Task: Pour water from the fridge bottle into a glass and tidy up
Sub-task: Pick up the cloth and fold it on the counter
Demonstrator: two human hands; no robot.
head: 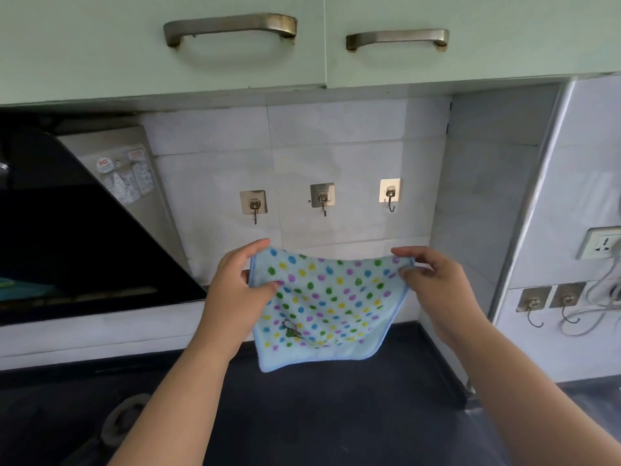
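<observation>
The left hand (235,284) and the right hand (433,280) hold a light blue cloth (322,307) with coloured dots spread out between them. Each grip is clamped on an upper corner of the cloth: the left thumb and fingers pinch its upper left edge, the right fingertips pinch its upper right corner. The cloth hangs slack from these 2 corners, its top edge sagging a little in the middle and its lower edge free above the dark worktop (336,415).

Taking the cloth as the landmark, 3 adhesive wall hooks sit on the pale tiles above it: the left hook (253,205), the middle hook (323,197) and the right hook (390,193). All 3 are bare, and the cloth's top edge is below them, not touching any. To the left of the cloth slants a black range hood (84,247). Well above it are 2 pale green cabinet doors (235,62) with metal handles. To its right, on the side wall, are a power socket (601,243) and 2 more hooks (547,301).
</observation>
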